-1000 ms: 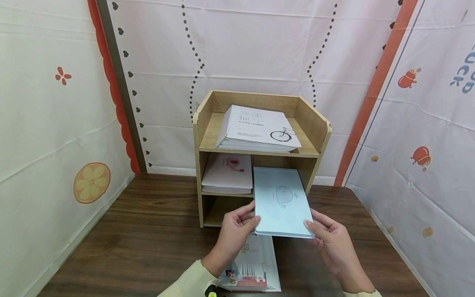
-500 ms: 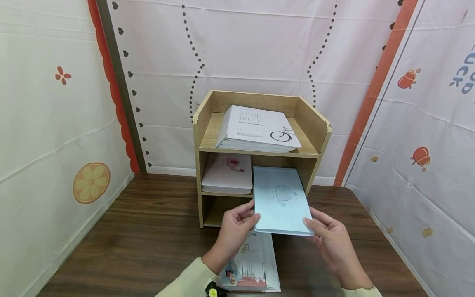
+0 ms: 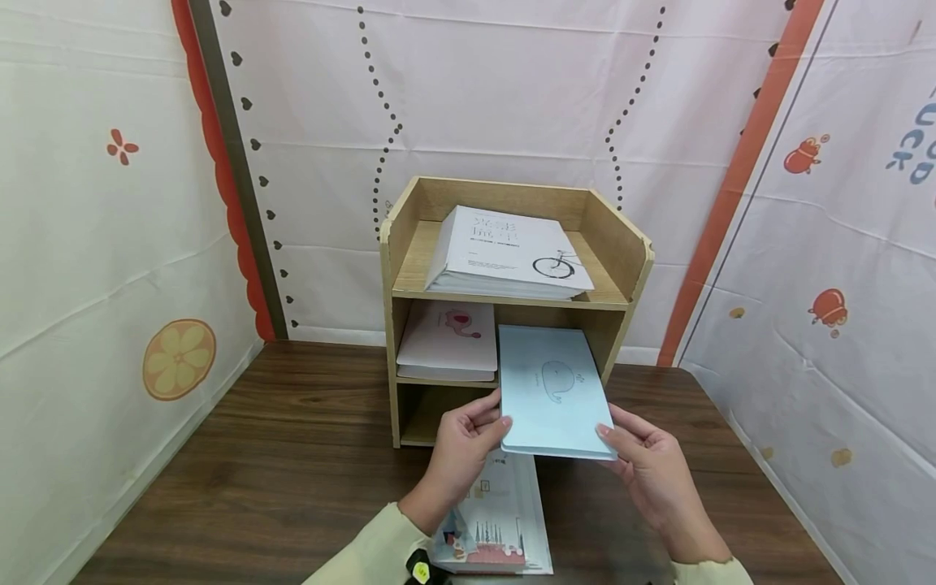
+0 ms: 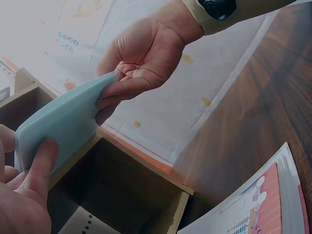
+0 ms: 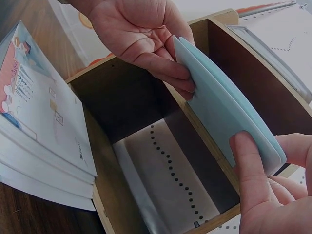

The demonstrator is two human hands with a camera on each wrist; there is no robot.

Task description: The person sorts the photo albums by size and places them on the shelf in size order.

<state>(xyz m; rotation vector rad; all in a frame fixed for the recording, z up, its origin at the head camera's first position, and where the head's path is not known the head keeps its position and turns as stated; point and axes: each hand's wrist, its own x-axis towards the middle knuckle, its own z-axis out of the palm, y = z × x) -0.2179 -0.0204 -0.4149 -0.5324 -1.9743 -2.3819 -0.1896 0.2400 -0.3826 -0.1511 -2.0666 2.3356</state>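
A light blue notebook with a whale drawn on its cover is held between both hands. My left hand pinches its near left corner, thumb on top and fingers beneath. At the near right corner my right hand pinches it the same way. The notebook's far end overlaps the right part of the middle compartment of a wooden desk shelf, beside a pink notebook. In the right wrist view the blue notebook is tilted over the shelf's lower compartment, with fingers on both ends.
A thick white book with a bicycle print lies on the top shelf. In front of the shelf, several stacked books lie on the dark wooden table, partly behind my left arm. Printed cloth hangs around the table.
The blue notebook has moved slightly forward, toward the shelf, with both hands moving along and keeping their grip. The shelf and other books have stayed put.
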